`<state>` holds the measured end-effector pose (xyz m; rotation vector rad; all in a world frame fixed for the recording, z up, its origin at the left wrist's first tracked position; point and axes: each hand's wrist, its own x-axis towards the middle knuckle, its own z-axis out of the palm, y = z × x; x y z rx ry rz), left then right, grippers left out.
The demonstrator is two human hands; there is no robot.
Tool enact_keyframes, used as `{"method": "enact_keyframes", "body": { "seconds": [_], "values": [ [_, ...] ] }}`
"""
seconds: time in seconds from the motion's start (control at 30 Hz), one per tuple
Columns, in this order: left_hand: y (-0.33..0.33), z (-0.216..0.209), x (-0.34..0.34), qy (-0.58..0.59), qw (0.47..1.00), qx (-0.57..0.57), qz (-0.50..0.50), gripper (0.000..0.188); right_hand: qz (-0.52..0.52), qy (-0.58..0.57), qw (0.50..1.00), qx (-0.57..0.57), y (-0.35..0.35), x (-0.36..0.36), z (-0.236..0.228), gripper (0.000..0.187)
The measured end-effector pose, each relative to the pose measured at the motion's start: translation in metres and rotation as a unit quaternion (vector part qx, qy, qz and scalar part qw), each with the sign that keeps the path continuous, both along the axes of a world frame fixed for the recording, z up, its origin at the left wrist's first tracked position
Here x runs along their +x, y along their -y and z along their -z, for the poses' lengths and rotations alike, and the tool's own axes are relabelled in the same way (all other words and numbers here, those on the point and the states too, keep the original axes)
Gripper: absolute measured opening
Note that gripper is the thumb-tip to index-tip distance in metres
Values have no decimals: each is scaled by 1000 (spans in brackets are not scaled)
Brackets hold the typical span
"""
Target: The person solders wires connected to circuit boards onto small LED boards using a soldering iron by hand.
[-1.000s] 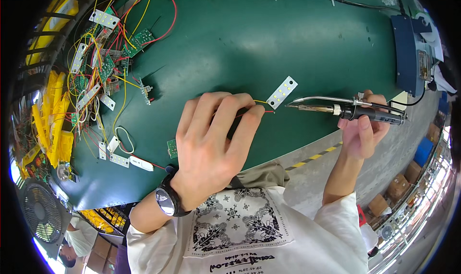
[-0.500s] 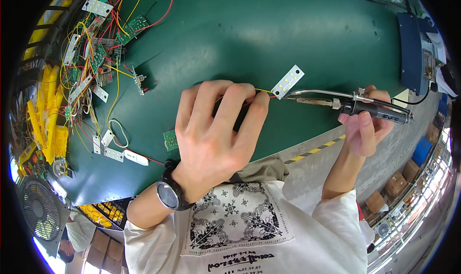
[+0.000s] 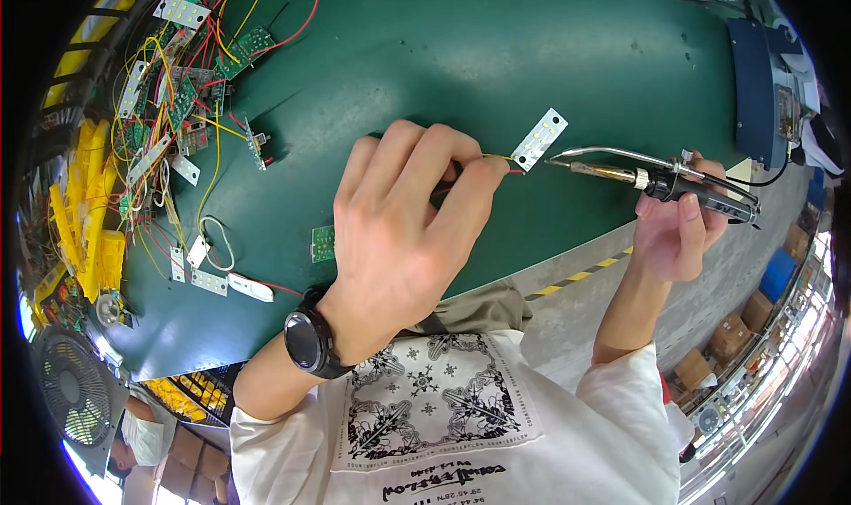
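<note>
Over the middle of the green table my left hand [image 3: 408, 217] is closed, thumb and index finger pinching thin red and yellow wires [image 3: 507, 159]. Those wires run to the lower end of a small white LED board [image 3: 540, 139], which lies slanted just beyond my fingertips. My right hand [image 3: 681, 226] grips a black soldering iron [image 3: 700, 197] with a curved metal tube along its top. Its tip points left, a short way right of the LED board and seemingly apart from it. A green circuit board [image 3: 323, 244] is partly covered by my left hand.
Tangled wires, circuit boards and white LED boards [image 3: 182, 11] pile up at the far left. Yellow plastic parts [image 3: 89, 213] sit beside them. A white plastic piece [image 3: 251, 287] lies near the left front. At the right edge stands a dark blue device [image 3: 753, 97].
My left hand has shifted slightly away from me, and the LED board has moved up and to the right with it. The soldering iron has moved a little right and its tip farther from me.
</note>
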<state>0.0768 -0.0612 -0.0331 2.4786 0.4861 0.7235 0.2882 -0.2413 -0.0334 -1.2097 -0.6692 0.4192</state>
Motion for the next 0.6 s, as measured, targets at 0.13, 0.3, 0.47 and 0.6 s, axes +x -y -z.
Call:
{"method": "enact_keyframes", "body": {
  "seconds": [0.13,0.3,0.47,0.6],
  "values": [
    [2,-8,4,1,1000,-18,-21,22,-11,10,1000,-4,-1,-1,-2,31],
    [7,-22,5,-59,996,-56,-43,18,-56,28,998,7,2,6,-4,30],
    [8,-12,11,-24,997,-44,-63,18,-64,23,997,-27,4,13,0,29],
    [9,-7,8,7,997,-51,-60,20,-47,28,998,-20,6,10,2,28]
  ]
}}
